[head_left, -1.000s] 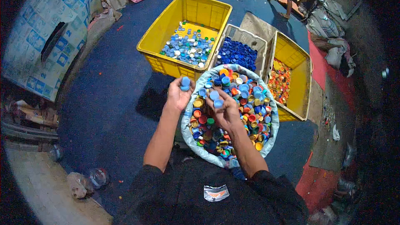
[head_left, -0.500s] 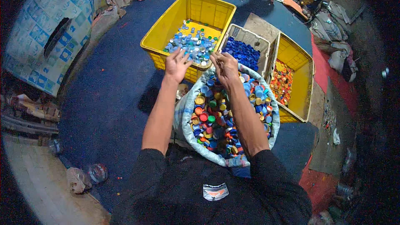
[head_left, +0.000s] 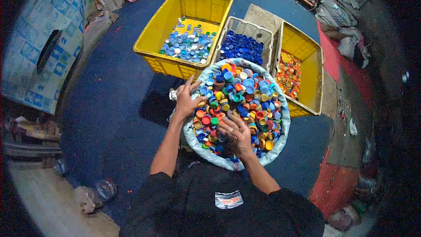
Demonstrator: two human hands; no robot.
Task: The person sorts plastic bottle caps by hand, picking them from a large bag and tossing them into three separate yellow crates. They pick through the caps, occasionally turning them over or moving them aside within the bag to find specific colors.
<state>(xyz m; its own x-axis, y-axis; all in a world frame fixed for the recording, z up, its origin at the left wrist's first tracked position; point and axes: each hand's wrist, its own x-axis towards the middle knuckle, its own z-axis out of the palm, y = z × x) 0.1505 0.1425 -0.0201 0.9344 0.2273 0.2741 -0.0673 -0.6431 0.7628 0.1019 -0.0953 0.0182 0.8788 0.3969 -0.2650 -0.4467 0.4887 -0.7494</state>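
Mixed coloured bottle caps (head_left: pixel 258 116) fill a wide sack (head_left: pixel 280 136) with a rolled pale rim, right in front of me. At its left side, my left hand (head_left: pixel 187 101) is open, fingers spread over the rim and thumb reaching toward the caps. My right hand (head_left: pixel 238 137) hovers over or touches the caps in the near middle, fingers stretched out and holding nothing I can see. Beyond the sack, a large yellow crate (head_left: pixel 151 57) has light blue, white and green caps (head_left: pixel 188 44) on its bottom.
A pale crate (head_left: pixel 268 37) of dark blue caps (head_left: pixel 241 46) stands behind the sack. To its right is another yellow crate (head_left: pixel 313 68) with orange and red caps (head_left: pixel 289 74). Dark blue flooring (head_left: pixel 105 105) spreads to the left; bundled sacks (head_left: pixel 337 13) lie far right.
Both hands have come back from the large yellow crate's near edge to the sack, the left to its rim and the right over the caps. The view has shifted slightly.
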